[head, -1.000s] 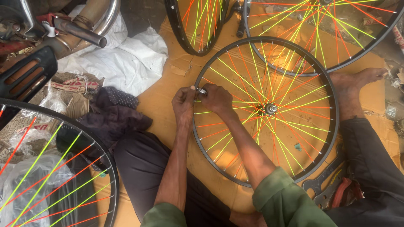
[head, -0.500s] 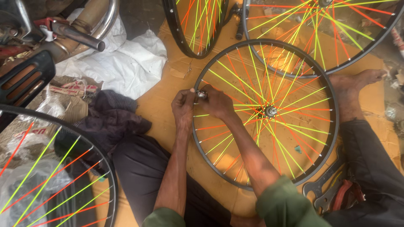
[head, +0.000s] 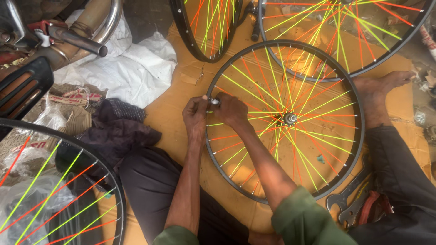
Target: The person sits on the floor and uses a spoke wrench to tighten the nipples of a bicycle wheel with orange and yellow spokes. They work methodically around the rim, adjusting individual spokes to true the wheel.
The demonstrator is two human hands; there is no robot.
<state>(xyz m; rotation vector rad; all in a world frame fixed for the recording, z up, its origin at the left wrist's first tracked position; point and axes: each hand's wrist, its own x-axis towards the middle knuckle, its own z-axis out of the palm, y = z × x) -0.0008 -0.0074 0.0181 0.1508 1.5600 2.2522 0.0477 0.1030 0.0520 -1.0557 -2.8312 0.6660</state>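
Observation:
A bicycle wheel lies flat on brown cardboard, its black rim (head: 359,136) strung with orange and yellow-green spokes around a metal hub (head: 289,119). My left hand (head: 195,115) grips the rim at its left side. My right hand (head: 231,109) reaches in from inside the wheel and pinches a small metal tool (head: 213,101) at the rim, touching my left hand. My bare right foot (head: 379,90) rests against the wheel's right edge.
Two more spoked wheels (head: 209,31) (head: 345,41) lean at the top, another (head: 59,181) at bottom left. Flat wrenches (head: 349,199) lie at the lower right. A dark cloth (head: 113,131), white sheet (head: 122,68) and a bicycle handlebar (head: 77,38) sit to the left.
Both hands stay on the same spot of the rim; the right hand has shifted slightly around the small tool. The wheel has not moved.

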